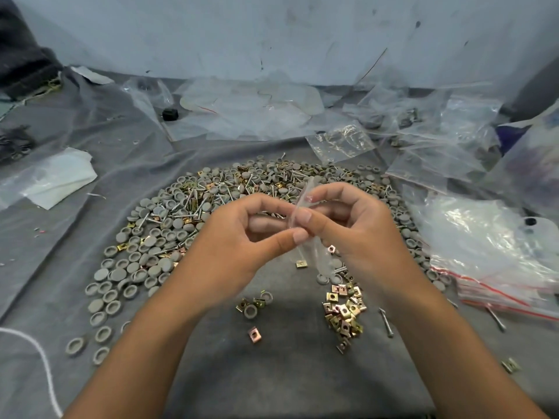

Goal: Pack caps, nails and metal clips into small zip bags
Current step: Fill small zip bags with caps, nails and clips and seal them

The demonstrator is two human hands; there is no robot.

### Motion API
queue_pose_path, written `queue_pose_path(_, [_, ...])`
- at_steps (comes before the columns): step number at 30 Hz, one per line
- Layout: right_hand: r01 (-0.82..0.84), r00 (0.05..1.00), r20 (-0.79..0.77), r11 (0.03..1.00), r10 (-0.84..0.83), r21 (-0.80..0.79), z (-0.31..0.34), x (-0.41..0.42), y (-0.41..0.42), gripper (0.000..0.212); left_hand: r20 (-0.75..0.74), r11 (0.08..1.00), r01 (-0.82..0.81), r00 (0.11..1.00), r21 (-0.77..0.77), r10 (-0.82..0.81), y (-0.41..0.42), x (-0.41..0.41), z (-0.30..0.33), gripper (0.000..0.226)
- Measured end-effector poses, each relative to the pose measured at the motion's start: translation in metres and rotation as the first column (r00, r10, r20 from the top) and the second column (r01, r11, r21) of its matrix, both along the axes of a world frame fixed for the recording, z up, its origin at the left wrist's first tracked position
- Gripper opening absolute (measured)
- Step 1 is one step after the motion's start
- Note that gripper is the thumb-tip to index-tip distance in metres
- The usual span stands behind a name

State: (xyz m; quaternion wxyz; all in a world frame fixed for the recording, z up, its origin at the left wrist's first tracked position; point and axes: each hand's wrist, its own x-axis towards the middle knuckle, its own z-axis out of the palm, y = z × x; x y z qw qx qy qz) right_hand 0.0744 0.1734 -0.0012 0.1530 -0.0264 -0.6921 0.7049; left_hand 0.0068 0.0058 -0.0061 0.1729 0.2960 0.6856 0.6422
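Both hands meet above the middle of a big heap of grey caps [145,252], nails [193,207] and brass metal clips [344,313]. A small clear zip bag [314,255] hangs between them. My left hand [239,246] pinches its upper edge with thumb and fingers. My right hand [357,234] pinches the same edge from the other side, and the bag's top sticks up past the fingertips. Whether the bag holds anything I cannot tell, as it is blurred.
A stack of red-striped zip bags [499,285] lies at the right. Loose clear bags [341,143] and plastic sheets litter the far side by the wall. White cloth [60,179] lies left, a white cord [45,367] near left, all on grey fabric [272,373].
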Motion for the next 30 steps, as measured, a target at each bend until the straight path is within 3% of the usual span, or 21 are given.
queue_pose_path(3, [0.027, 0.999, 0.033, 0.999, -0.028, 0.038, 0.001, 0.002, 0.005, 0.026, -0.016, 0.994, -0.102, 0.995, -0.037, 0.101, 0.001, -0.001, 0.002, 0.027])
queue_pose_path(6, [0.124, 0.991, 0.029, 0.98, -0.13, 0.153, 0.001, 0.005, 0.008, 0.022, -0.197, 0.947, -0.32, 0.931, -0.04, 0.306, 0.0, 0.0, 0.001, 0.017])
queue_pose_path(9, [0.232, 0.971, -0.027, 0.914, -0.237, 0.333, 0.0, 0.007, 0.006, 0.021, -0.455, 0.825, -0.562, 0.721, 0.056, 0.522, -0.001, 0.0, 0.001, 0.016])
queue_pose_path(11, [0.231, 0.972, -0.052, 0.881, -0.23, 0.413, -0.002, 0.008, 0.003, 0.022, -0.633, 0.775, -0.622, 0.557, 0.111, 0.537, 0.002, 0.002, 0.001, 0.016])
queue_pose_path(13, [0.133, 0.989, 0.0, 0.895, -0.147, 0.427, -0.004, 0.007, 0.003, 0.024, -0.747, 0.767, -0.629, 0.448, 0.128, 0.491, 0.003, 0.003, -0.003, 0.018])
queue_pose_path(15, [-0.063, 0.984, 0.177, 0.891, -0.02, 0.45, -0.006, 0.007, 0.011, 0.025, -0.799, 0.767, -0.635, 0.413, 0.092, 0.437, 0.003, 0.002, -0.006, 0.019])
queue_pose_path(16, [-0.162, 0.96, 0.281, 0.833, 0.009, 0.529, -0.008, 0.008, 0.017, 0.025, -0.816, 0.761, -0.645, 0.401, 0.071, 0.415, 0.002, 0.001, -0.007, 0.02])
queue_pose_path(18, [-0.34, 0.893, 0.449, 0.591, -0.043, 0.731, -0.015, 0.01, 0.03, 0.023, -0.837, 0.748, -0.663, 0.394, 0.029, 0.381, 0.0, 0.0, -0.008, 0.025])
queue_pose_path(20, [-0.431, 0.842, 0.523, 0.422, -0.13, 0.798, -0.02, 0.011, 0.034, 0.021, -0.833, 0.756, -0.655, 0.425, -0.014, 0.353, -0.001, -0.002, -0.009, 0.03])
queue_pose_path(27, [-0.332, 0.889, 0.385, 0.231, -0.247, 0.915, -0.03, 0.013, 0.026, 0.015, -0.802, 0.816, -0.562, 0.547, -0.137, 0.242, 0.001, -0.004, -0.014, 0.048])
queue_pose_path(30, [-0.305, 0.908, 0.342, 0.178, -0.242, 0.936, -0.035, 0.014, 0.025, 0.014, -0.765, 0.823, -0.536, 0.606, -0.187, 0.22, 0.003, -0.003, -0.013, 0.044])
